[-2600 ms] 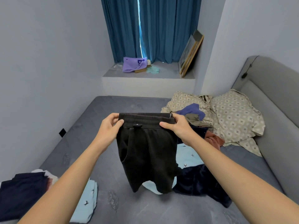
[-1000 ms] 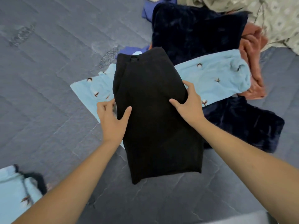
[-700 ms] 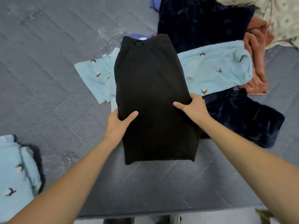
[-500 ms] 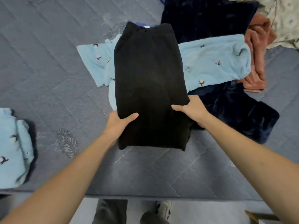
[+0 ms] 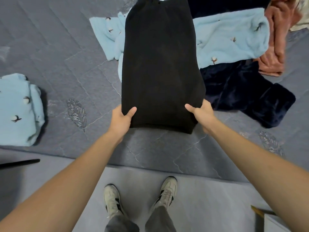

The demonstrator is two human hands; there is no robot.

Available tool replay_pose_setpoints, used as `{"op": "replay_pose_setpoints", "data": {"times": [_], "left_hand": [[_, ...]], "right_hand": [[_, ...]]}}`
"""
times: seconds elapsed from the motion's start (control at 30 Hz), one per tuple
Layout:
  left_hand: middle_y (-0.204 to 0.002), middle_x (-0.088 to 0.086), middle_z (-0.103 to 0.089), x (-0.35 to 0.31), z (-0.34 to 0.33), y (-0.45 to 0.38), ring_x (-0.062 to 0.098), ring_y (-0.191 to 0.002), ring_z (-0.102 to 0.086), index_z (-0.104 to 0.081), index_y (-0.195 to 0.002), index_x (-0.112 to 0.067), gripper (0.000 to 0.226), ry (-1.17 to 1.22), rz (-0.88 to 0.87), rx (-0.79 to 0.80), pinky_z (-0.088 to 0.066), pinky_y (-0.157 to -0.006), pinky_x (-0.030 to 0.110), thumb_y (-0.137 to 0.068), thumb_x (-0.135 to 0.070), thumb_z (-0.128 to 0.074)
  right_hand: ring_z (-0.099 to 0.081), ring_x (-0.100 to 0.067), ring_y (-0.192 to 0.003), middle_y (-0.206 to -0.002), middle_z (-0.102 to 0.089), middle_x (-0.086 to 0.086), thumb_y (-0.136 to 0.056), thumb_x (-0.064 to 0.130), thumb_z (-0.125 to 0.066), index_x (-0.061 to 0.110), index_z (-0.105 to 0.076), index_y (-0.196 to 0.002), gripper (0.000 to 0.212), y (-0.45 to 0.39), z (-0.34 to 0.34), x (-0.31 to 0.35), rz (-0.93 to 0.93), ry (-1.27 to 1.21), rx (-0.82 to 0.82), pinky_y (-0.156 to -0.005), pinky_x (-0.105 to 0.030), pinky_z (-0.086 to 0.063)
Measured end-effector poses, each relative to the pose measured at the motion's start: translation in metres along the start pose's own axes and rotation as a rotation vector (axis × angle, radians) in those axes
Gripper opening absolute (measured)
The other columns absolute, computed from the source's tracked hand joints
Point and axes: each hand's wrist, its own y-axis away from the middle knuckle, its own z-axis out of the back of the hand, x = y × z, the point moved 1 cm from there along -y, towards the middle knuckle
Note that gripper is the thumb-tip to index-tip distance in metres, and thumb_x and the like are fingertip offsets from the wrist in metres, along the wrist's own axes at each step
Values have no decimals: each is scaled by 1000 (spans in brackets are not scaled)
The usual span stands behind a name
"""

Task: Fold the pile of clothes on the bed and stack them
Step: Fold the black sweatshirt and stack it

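Black shorts (image 5: 160,64), folded lengthwise, lie flat on the grey bed (image 5: 66,47) with the waistband far from me. My left hand (image 5: 121,120) grips the near left corner of the hem, thumb on top. My right hand (image 5: 201,114) grips the near right corner the same way. Under and beside the shorts lie a light blue printed garment (image 5: 229,36), a dark navy velvet garment (image 5: 247,92) and a rust-pink garment (image 5: 277,39).
A folded light blue printed garment (image 5: 18,109) sits at the bed's left edge. The bed's near edge (image 5: 150,164) runs across the frame; below it are the floor and my shoes (image 5: 113,201). A box corner (image 5: 267,218) shows at bottom right.
The shorts went from hanging by the waistband to lying flat on the bed. Both hands slid down the sides to the hem corners, and the view tilted down.
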Motion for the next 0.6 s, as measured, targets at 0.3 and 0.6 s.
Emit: {"op": "replay_pose_setpoints", "data": {"times": [0.3,0.6], "left_hand": [[-73,-6,-76,31,24,64,18,-55,-72,-66,-113,-15,11,-4,66,13,-56,-47,28,-105,-22,-63],[-105,-21,-71,110,65,157,9,-101,-70,-66,-126,-25,21,-147,131,104,-61,-81,31,-106,-28,-62]], "right_hand": [[-63,22,-83,-100,-67,26,-101,16,-68,29,-63,-117,21,84,-11,-59,81,24,-173,-70,0,-48],[-63,-17,-112,-118,-69,7,-101,20,-68,19,-60,-138,38,193,-27,-150,-117,39,-181,-98,-36,-52]]}}
